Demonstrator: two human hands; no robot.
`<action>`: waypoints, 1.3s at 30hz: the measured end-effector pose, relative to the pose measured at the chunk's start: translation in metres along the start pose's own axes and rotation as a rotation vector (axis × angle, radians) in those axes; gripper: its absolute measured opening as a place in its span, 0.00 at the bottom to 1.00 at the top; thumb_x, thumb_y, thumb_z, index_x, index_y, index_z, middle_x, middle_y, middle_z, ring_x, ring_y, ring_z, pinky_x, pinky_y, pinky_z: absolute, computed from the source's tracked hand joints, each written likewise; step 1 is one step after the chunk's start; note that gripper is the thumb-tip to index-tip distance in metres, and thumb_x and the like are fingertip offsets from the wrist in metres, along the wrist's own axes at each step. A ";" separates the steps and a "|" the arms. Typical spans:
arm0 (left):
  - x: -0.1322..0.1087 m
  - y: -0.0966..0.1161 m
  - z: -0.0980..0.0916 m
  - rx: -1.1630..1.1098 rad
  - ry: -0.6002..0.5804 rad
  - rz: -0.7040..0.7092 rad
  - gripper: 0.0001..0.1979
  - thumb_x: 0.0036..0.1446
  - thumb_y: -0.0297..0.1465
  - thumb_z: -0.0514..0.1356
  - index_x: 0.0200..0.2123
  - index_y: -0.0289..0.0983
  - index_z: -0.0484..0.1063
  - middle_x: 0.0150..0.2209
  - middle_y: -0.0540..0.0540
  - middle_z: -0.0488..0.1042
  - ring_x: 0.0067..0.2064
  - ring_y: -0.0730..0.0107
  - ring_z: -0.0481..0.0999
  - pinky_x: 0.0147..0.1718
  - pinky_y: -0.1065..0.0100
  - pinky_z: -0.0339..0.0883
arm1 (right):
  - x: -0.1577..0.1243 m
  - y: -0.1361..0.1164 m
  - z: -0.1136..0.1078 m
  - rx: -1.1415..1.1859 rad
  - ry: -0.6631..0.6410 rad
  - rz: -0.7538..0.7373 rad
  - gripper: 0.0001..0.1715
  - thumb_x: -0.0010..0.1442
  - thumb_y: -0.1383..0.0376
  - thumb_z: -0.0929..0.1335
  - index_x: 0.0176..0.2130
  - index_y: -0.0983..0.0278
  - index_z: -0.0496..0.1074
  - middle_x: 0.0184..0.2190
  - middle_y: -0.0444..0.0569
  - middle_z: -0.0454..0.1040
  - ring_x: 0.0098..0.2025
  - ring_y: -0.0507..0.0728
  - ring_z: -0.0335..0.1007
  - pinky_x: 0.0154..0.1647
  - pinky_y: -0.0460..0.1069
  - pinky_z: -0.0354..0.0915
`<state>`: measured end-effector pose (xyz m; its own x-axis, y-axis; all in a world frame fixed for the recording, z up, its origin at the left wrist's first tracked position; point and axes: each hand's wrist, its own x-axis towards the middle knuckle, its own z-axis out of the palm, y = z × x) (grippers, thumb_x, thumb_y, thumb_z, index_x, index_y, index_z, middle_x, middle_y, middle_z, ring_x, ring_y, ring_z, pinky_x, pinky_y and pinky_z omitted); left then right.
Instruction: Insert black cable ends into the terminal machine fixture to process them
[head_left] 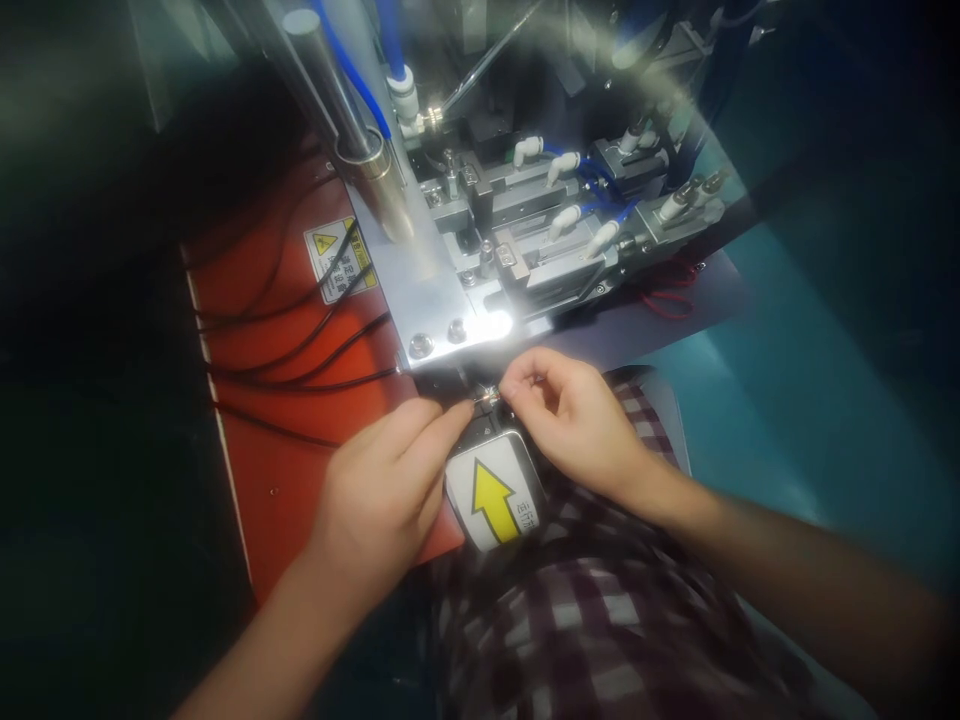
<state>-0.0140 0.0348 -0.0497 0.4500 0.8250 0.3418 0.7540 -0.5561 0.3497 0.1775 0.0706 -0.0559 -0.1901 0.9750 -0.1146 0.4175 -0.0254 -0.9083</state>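
Observation:
My left hand (pixel 386 480) and my right hand (pixel 574 410) meet at the front edge of a metal machine plate (pixel 420 290). Both pinch a tiny shiny metal part (pixel 486 400) between fingertips, just under the brightly lit edge of the plate. The left fingers are pressed together and point right. The right hand is curled, with thumb and forefinger closed on the part. Directly below the hands sits a white label with a yellow arrow (pixel 491 495) pointing up toward the part.
Behind the plate stands a fixture with pneumatic cylinders, white fittings and blue hoses (pixel 570 200), and a steel post (pixel 337 100). An orange base (pixel 255 300) with black cables and a yellow warning sticker (pixel 337 260) lies left. A teal surface (pixel 765 400) is right. Checked cloth (pixel 585 620) covers my lap.

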 end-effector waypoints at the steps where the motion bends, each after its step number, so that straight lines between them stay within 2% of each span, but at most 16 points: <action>1: 0.000 0.000 0.000 -0.001 -0.001 0.000 0.14 0.59 0.19 0.55 0.47 0.32 0.74 0.36 0.43 0.75 0.36 0.70 0.74 0.31 0.71 0.67 | 0.000 -0.002 -0.001 -0.023 -0.008 0.016 0.07 0.61 0.69 0.64 0.31 0.64 0.69 0.28 0.45 0.74 0.30 0.53 0.69 0.29 0.47 0.63; 6: 0.001 0.000 0.000 0.013 0.013 0.022 0.13 0.59 0.18 0.55 0.45 0.30 0.74 0.36 0.43 0.75 0.34 0.70 0.74 0.30 0.71 0.66 | 0.003 -0.014 -0.007 -0.185 -0.047 0.054 0.09 0.60 0.70 0.64 0.28 0.63 0.68 0.25 0.44 0.73 0.27 0.53 0.67 0.27 0.48 0.59; 11: 0.001 0.000 0.001 0.069 0.003 0.042 0.15 0.59 0.18 0.55 0.47 0.30 0.74 0.36 0.42 0.76 0.33 0.68 0.73 0.28 0.70 0.65 | 0.002 -0.015 -0.005 -0.285 -0.009 -0.034 0.09 0.60 0.71 0.63 0.28 0.63 0.66 0.26 0.45 0.71 0.29 0.53 0.65 0.30 0.49 0.58; 23: 0.001 -0.001 0.001 0.043 0.028 0.044 0.14 0.58 0.17 0.56 0.46 0.29 0.75 0.36 0.41 0.76 0.34 0.68 0.74 0.29 0.70 0.66 | 0.001 -0.006 -0.002 -0.117 -0.008 -0.022 0.08 0.62 0.70 0.63 0.30 0.64 0.69 0.27 0.44 0.72 0.29 0.52 0.67 0.29 0.48 0.60; 33: 0.002 0.000 0.000 0.031 0.000 0.034 0.14 0.58 0.17 0.56 0.45 0.28 0.75 0.36 0.41 0.75 0.34 0.70 0.72 0.29 0.71 0.65 | 0.000 -0.004 -0.001 -0.039 -0.020 0.002 0.08 0.62 0.69 0.63 0.31 0.65 0.69 0.28 0.45 0.72 0.30 0.52 0.68 0.30 0.47 0.62; 36: 0.001 0.000 0.000 0.028 0.004 0.028 0.14 0.58 0.17 0.55 0.46 0.28 0.75 0.36 0.42 0.75 0.34 0.70 0.72 0.29 0.72 0.65 | 0.001 -0.002 -0.002 0.028 -0.046 0.051 0.07 0.61 0.68 0.63 0.31 0.65 0.69 0.28 0.45 0.73 0.30 0.52 0.68 0.30 0.48 0.62; 39: 0.000 -0.001 0.000 0.024 0.003 0.026 0.14 0.59 0.17 0.55 0.46 0.28 0.74 0.37 0.42 0.75 0.35 0.71 0.72 0.30 0.72 0.65 | 0.004 -0.003 -0.003 0.145 -0.122 0.201 0.07 0.61 0.66 0.64 0.30 0.64 0.68 0.24 0.42 0.69 0.24 0.51 0.65 0.25 0.47 0.61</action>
<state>-0.0149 0.0351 -0.0499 0.4684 0.8098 0.3534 0.7533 -0.5750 0.3193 0.1783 0.0751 -0.0527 -0.2258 0.9137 -0.3379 0.3275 -0.2555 -0.9097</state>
